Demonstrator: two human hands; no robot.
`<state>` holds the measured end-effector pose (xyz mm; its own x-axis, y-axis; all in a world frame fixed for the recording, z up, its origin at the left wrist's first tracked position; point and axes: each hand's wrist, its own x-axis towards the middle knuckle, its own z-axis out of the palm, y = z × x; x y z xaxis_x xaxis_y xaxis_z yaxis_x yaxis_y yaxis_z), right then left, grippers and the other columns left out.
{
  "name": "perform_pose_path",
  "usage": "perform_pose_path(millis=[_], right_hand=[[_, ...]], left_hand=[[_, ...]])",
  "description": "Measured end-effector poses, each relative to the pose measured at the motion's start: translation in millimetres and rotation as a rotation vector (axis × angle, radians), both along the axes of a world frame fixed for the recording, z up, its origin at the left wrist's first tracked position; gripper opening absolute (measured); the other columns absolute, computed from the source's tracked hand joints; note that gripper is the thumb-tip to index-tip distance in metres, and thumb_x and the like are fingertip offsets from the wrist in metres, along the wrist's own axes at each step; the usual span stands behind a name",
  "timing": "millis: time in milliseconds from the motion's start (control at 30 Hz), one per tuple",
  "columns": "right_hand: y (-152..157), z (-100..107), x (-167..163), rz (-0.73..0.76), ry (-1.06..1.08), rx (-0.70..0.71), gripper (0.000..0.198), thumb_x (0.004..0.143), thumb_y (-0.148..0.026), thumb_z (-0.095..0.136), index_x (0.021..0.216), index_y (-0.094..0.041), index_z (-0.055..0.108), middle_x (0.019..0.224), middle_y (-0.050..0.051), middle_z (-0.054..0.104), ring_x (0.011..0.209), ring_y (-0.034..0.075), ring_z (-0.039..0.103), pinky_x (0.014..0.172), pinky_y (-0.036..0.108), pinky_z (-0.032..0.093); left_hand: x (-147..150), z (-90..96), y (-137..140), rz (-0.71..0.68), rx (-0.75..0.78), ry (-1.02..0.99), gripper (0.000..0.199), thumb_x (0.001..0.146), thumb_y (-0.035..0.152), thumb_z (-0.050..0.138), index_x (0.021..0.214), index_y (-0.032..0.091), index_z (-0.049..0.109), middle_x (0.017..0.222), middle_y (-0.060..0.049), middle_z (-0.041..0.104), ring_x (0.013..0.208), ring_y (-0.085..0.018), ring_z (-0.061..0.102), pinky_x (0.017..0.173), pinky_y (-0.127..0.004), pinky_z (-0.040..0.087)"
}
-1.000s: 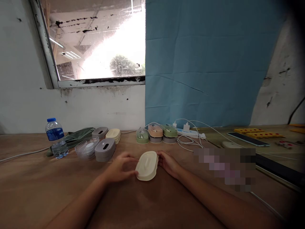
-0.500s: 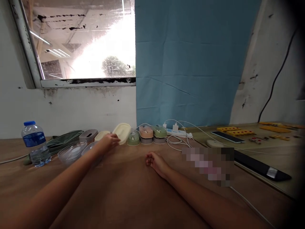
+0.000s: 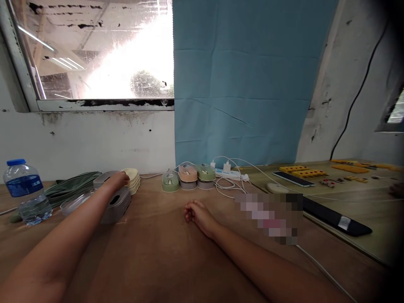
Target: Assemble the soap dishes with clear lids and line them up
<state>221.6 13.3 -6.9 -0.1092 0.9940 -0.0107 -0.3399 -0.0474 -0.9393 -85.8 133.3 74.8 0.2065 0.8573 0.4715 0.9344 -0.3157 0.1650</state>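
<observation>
Lids [image 3: 135, 183] stacked against the left hand [image 3: 120, 181], whose grip I can't tell, could topple if nudged; right hand [image 3: 198, 213] curls inward.

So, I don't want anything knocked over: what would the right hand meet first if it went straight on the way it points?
Probably the leftmost green box, ahead and to the left of the right hand, though depth is hard to judge.

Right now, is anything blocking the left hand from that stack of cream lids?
Nothing visible is: the left hand is already at the stack of cream lids, though whether it touches is unclear. The grey containers sit left of it, partly hidden by the forearm.
</observation>
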Motion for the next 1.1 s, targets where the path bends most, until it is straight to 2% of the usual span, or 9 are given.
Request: perform_pose_path(millis=[133,267,367,433,533,667,833,967,1100], right_hand=[[0,0,-1,-0.003,-0.003,0.006,0.008,0.06,-0.018,0.05,0.06,-0.018,0.043,0.05,-0.005,0.053,0.041,0.007,0.046,0.044,0.02,0.035],[0,0,-1,-0.006,-0.014,0.005,0.007,0.06,-0.018,0.05,0.06,-0.018,0.043,0.049,-0.005,0.053,0.042,0.007,0.046,0.044,0.02,0.035],[1,0,-2,-0.004,-0.015,0.009,0.007,0.06,-0.018,0.051,0.061,-0.018,0.043,0.049,-0.005,0.053,0.041,0.007,0.046,0.044,0.02,0.035],[1,-1,-1,-0.002,-0.014,0.015,0.007,0.059,-0.018,0.051,0.061,-0.018,0.044,0.049,-0.005,0.052,0.041,0.007,0.046,0.043,0.02,0.035],[0,-1,-1,0.003,-0.015,0.024,0.007,0.059,-0.018,0.051,0.061,-0.018,0.044,0.05,-0.005,0.053,0.042,0.007,0.046,0.044,0.02,0.035],[-1,-1,0,0.003,-0.027,0.033,0.008,0.059,-0.02,0.052,0.062,-0.018,0.045,0.05,-0.005,0.052,0.041,0.007,0.046,0.044,0.02,0.035],[-1,-1,1,-0.013,-0.034,0.056,0.01,0.059,-0.023,0.053,0.063,-0.018,0.044,0.051,-0.005,0.052,0.042,0.007,0.046,0.044,0.021,0.035],[1,-2,0,-0.033,-0.05,0.077,0.01,0.06,-0.022,0.052,0.062,-0.019,0.043,0.051,-0.006,0.051,0.041,0.007,0.046,0.043,0.021,0.033],[0,-2,-2,-0.047,-0.109,0.113,0.009,0.059,-0.019,0.052,0.064,-0.019,0.045,0.05,-0.008,0.05,0.039,0.007,0.045,0.042,0.021,0.033]], left_hand=[[-3,-2.3,5,0.035,-0.103,0.13,0.016,0.061,0.012,0.054,0.072,0.009,0.066,0.075,-0.008,0.064,0.073,-0.019,0.055,0.071,-0.027,0.04],[9,-1.7,3,0.075,-0.078,0.154,0.025,0.063,0.021,0.054,0.082,0.01,0.066,0.092,-0.014,0.061,0.088,-0.029,0.055,0.08,-0.036,0.038],[42,-6.5,-2,0.032,-0.024,0.135,0.035,0.067,0.023,0.049,0.098,0.01,0.061,0.107,-0.016,0.054,0.101,-0.031,0.049,0.089,-0.041,0.032],[74,-16.6,-5,-0.053,-0.02,0.115,0.041,0.07,0.021,0.046,0.108,0.013,0.056,0.115,-0.013,0.05,0.106,-0.026,0.047,0.093,-0.036,0.031],[123,-41.7,-9,-0.183,-0.046,0.077,0.057,0.068,0.022,0.051,0.124,0.021,0.042,0.132,-0.008,0.038,0.115,-0.022,0.041,0.096,-0.03,0.029],[158,-72.6,-17,-0.192,-0.082,-0.037,0.062,0.066,0.023,0.056,0.125,0.021,0.038,0.135,-0.01,0.034,0.116,-0.026,0.04,0.093,-0.037,0.033],[149,-77.6,-46,-0.144,-0.04,-0.176,0.047,0.07,0.035,0.055,0.114,0.021,0.044,0.123,-0.009,0.044,0.107,-0.023,0.047,0.086,-0.034,0.038],[124,-70.0,-95,-0.149,0.033,-0.265,0.039,0.065,0.048,0.058,0.089,0.019,0.049,0.094,-0.004,0.054,0.084,-0.02,0.054,0.073,-0.031,0.041],[99,-62.6,-144,-0.242,0.049,-0.222,0.039,0.06,0.05,0.061,0.082,0.02,0.048,0.084,-0.002,0.052,0.076,-0.018,0.051,0.068,-0.03,0.041]])
